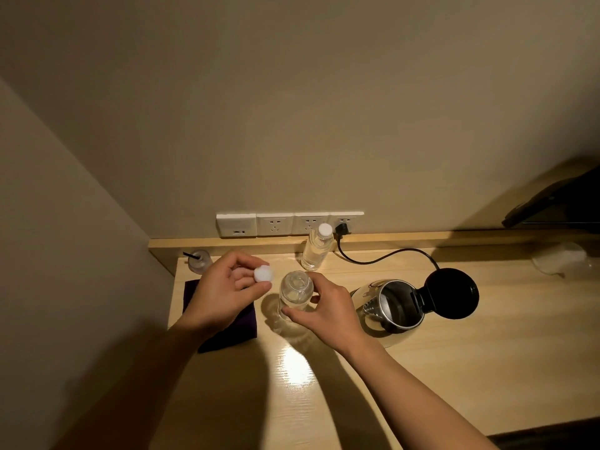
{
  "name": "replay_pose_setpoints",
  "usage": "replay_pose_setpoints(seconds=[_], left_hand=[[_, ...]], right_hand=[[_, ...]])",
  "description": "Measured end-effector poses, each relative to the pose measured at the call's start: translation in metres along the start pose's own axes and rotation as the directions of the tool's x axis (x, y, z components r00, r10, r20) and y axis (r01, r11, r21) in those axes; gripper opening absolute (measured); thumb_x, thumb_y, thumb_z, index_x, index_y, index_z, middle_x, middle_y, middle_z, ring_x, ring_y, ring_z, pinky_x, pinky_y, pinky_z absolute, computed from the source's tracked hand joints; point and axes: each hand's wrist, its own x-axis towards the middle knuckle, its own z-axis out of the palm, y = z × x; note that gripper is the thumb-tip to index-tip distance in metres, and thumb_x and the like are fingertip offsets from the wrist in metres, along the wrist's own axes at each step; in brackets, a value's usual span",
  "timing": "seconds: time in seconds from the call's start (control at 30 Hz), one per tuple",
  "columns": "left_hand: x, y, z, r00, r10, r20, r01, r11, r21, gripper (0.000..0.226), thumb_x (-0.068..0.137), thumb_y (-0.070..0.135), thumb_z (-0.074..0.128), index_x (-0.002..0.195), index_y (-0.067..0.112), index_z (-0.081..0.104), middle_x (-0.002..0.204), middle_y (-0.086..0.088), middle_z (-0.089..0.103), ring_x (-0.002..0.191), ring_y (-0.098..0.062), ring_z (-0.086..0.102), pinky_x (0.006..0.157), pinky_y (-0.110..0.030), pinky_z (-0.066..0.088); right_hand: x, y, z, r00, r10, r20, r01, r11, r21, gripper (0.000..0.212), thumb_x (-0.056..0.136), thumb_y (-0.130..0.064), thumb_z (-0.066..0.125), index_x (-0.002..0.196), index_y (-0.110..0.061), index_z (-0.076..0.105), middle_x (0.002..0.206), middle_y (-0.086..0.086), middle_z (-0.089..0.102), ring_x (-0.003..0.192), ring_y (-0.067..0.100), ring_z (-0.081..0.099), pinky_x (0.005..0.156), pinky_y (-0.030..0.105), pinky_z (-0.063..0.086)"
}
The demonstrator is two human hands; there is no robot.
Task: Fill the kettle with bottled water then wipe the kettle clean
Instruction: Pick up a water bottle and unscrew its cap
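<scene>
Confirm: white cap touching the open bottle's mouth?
Apart. Head view shows the white cap pinched in the left hand, with bare desk visible between it and the open bottle held by the right hand.

Single view, head-worn wide-angle camera: looking forward and steeply down from above onto the table (454,368), facing the wall (292,108) and its sockets (289,224), sitting close over the near edge, corners bending outward.
</scene>
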Motion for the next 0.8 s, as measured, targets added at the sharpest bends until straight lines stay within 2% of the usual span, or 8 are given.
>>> replay_pose_setpoints(seconds=[0.1, 0.23, 0.3, 0.4, 0.47, 0.53, 0.7, 0.8], left_hand=[[0.006, -0.039, -0.007, 0.992, -0.082, -0.1, 0.081, 0.997, -0.017, 0.034, 0.083, -0.003, 0.079, 0.107, 0.016, 0.064, 0.106, 0.0, 0.077, 0.102, -0.016, 0.075, 0.082, -0.02, 0.059], [0.019, -0.085, -0.009, 0.974, -0.138, -0.177, 0.156, 0.984, 0.088, 0.052, 0.087, -0.003, 0.075, 0.132, 0.015, 0.059, 0.119, -0.005, 0.069, 0.108, -0.016, 0.07, 0.098, -0.032, 0.057], [0.028, -0.104, -0.013, 0.955, -0.146, -0.26, 0.187, 0.972, 0.139, 0.05, 0.087, -0.002, 0.075, 0.134, 0.008, 0.061, 0.121, -0.009, 0.07, 0.112, -0.022, 0.068, 0.101, -0.035, 0.054], [0.03, -0.123, -0.013, 0.921, -0.005, -0.39, 0.165, 0.911, 0.378, 0.04, 0.085, 0.004, 0.079, 0.124, 0.006, 0.071, 0.113, -0.013, 0.073, 0.109, -0.032, 0.066, 0.093, -0.037, 0.051], [0.034, -0.166, -0.014, 0.944, 0.108, -0.312, 0.086, 0.831, 0.549, 0.04, 0.081, 0.0, 0.083, 0.119, -0.001, 0.073, 0.108, -0.02, 0.075, 0.105, -0.041, 0.067, 0.089, -0.044, 0.053], [0.026, -0.182, -0.005, 0.959, 0.144, -0.243, 0.054, 0.749, 0.66, 0.045, 0.077, -0.003, 0.086, 0.12, -0.004, 0.072, 0.106, -0.025, 0.075, 0.101, -0.046, 0.069, 0.086, -0.052, 0.057], [0.026, -0.175, -0.011, 0.951, 0.198, -0.239, 0.03, 0.709, 0.705, 0.066, 0.072, 0.001, 0.089, 0.133, -0.004, 0.064, 0.124, -0.028, 0.07, 0.116, -0.05, 0.065, 0.09, -0.065, 0.054], [0.021, -0.149, -0.001, 0.901, 0.338, -0.274, -0.045, 0.699, 0.714, 0.061, 0.078, 0.014, 0.083, 0.132, -0.005, 0.063, 0.132, -0.023, 0.068, 0.122, -0.043, 0.064, 0.094, -0.065, 0.052]], right_hand=[[0.0, 0.002, -0.006, 1.0, 0.006, -0.004, -0.006, 1.0, 0.009, 0.07, 0.069, -0.06, 0.082, 0.13, -0.036, 0.06, 0.112, -0.017, 0.073, 0.1, 0.003, 0.067, 0.087, 0.036, 0.059], [0.001, 0.001, -0.017, 0.999, -0.011, -0.03, 0.011, 1.0, 0.002, 0.067, 0.069, -0.06, 0.083, 0.129, -0.038, 0.06, 0.11, -0.02, 0.073, 0.102, -0.004, 0.065, 0.086, 0.028, 0.059], [0.005, -0.004, -0.021, 0.999, -0.013, -0.048, 0.014, 1.0, 0.021, 0.067, 0.068, -0.061, 0.082, 0.128, -0.039, 0.06, 0.11, -0.02, 0.073, 0.102, -0.004, 0.065, 0.086, 0.028, 0.059], [0.0, -0.005, -0.028, 1.0, -0.012, -0.025, 0.013, 1.0, 0.024, 0.069, 0.069, -0.062, 0.082, 0.129, -0.036, 0.061, 0.112, -0.018, 0.073, 0.103, -0.001, 0.066, 0.087, 0.029, 0.059], [-0.008, 0.001, -0.008, 0.997, 0.042, -0.067, -0.043, 0.999, -0.016, 0.069, 0.069, -0.063, 0.081, 0.129, -0.036, 0.06, 0.112, -0.019, 0.072, 0.103, -0.002, 0.065, 0.087, 0.025, 0.058], [-0.017, 0.001, -0.012, 0.995, 0.052, -0.087, -0.053, 0.999, -0.005, 0.07, 0.069, -0.064, 0.081, 0.13, -0.036, 0.06, 0.113, -0.02, 0.072, 0.104, -0.005, 0.064, 0.086, 0.021, 0.056], [-0.012, -0.004, -0.014, 0.993, 0.06, -0.1, -0.059, 0.998, 0.009, 0.07, 0.068, -0.064, 0.081, 0.13, -0.036, 0.061, 0.113, -0.021, 0.072, 0.104, -0.005, 0.064, 0.087, 0.021, 0.056], [-0.013, -0.004, -0.01, 0.995, 0.059, -0.086, -0.059, 0.998, 0.005, 0.071, 0.069, -0.063, 0.081, 0.131, -0.036, 0.06, 0.113, -0.021, 0.072, 0.105, -0.005, 0.064, 0.088, 0.025, 0.057]])
